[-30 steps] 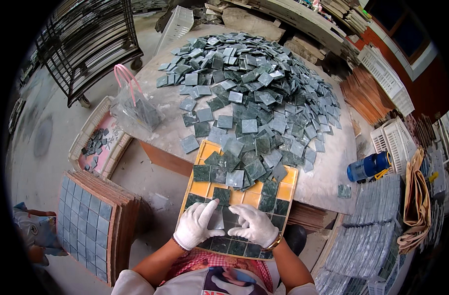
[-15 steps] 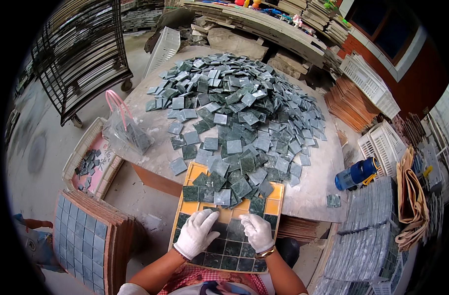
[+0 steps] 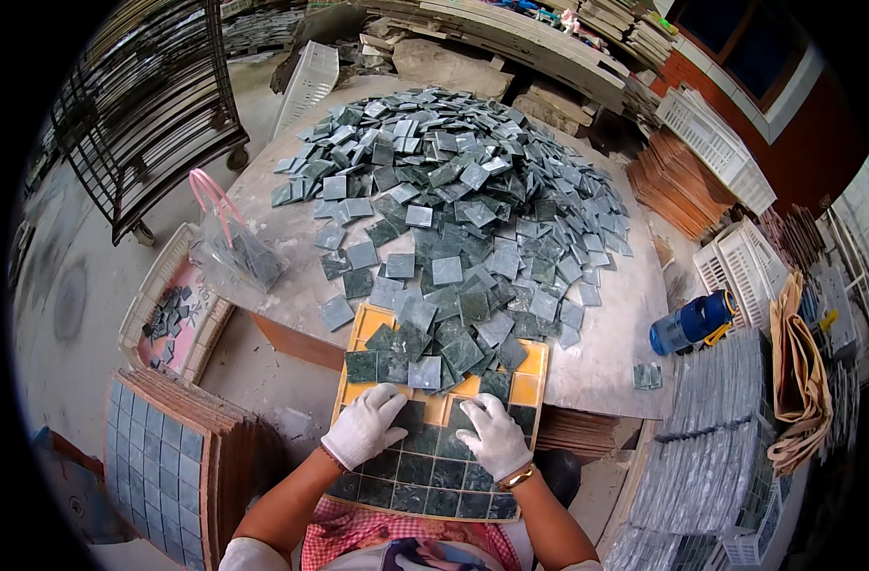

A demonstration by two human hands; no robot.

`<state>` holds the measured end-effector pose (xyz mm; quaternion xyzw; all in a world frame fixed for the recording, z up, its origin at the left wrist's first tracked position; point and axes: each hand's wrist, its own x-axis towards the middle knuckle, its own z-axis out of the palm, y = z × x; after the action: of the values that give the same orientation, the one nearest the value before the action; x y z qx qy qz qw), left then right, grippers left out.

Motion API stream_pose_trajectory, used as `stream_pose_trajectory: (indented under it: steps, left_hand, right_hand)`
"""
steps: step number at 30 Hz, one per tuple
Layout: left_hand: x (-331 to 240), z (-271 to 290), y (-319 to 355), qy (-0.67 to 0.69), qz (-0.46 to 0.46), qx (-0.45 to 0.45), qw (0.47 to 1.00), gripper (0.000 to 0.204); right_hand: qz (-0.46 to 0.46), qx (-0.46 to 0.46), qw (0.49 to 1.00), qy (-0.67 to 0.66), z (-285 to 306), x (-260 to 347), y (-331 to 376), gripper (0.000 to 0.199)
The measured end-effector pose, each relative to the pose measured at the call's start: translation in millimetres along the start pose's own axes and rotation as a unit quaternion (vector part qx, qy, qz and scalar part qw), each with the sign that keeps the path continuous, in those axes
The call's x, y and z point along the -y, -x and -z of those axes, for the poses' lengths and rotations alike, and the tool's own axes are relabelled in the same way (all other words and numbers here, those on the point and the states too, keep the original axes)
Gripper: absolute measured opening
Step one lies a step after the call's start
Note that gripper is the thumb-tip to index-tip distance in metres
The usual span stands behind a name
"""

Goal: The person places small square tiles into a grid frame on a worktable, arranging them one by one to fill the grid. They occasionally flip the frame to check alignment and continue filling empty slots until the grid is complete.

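Both my hands wear white gloves over a yellow grid tray [image 3: 372, 322], whose near rows hold dark green square stone tiles [image 3: 415, 468]. My left hand [image 3: 363, 430] is at the tray's left side, its fingers and thumb apart beside a dark tile [image 3: 410, 415]. Across from it, my right hand [image 3: 499, 440] rests over the tiles on the right, thumb and forefinger apart and nothing visibly pinched between them. Loose tiles [image 3: 425, 372] overlap the tray's far part. Beyond, they join a big heap of green-grey tiles [image 3: 453, 181] on the table [image 3: 610, 371].
A clear bag with pink handles [image 3: 236, 243] stands at the table's left, above a crate [image 3: 154, 285] with tile pieces. Tile-covered boards [image 3: 168, 466] are stacked at left. On the right are a blue bottle [image 3: 691, 324], stacked tile sheets [image 3: 691, 466] and white crates [image 3: 739, 271].
My right thumb and forefinger have parted from a closed pinch. My left hand has shifted slightly left, its fingers drawn back off the tile. The whole view has tilted slightly.
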<state>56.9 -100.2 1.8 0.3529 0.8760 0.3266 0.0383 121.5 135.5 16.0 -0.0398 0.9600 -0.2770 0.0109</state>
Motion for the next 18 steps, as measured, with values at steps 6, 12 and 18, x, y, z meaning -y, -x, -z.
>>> stream_pose_trajectory:
  steps: [6, 12, 18]
  left_hand:
    - [3.3, -15.1, -12.7, 0.006, -0.015, -0.005, 1.0, 0.05]
    - [0.3, -28.2, -13.8, 0.0, -0.018, -0.012, 1.0, 0.052]
    - [-8.1, -32.8, -14.2, 0.024, 0.034, -0.08, 0.996, 0.051]
  right_hand:
    - [0.071, 0.011, 0.995, 0.074, -3.9, -2.3, -16.1, 0.031]
    - [0.054, -0.013, 0.998, 0.027, 7.3, -0.8, -9.7, 0.029]
    - [0.085, -0.101, 0.991, 0.03, -3.9, -2.0, -19.8, 0.042]
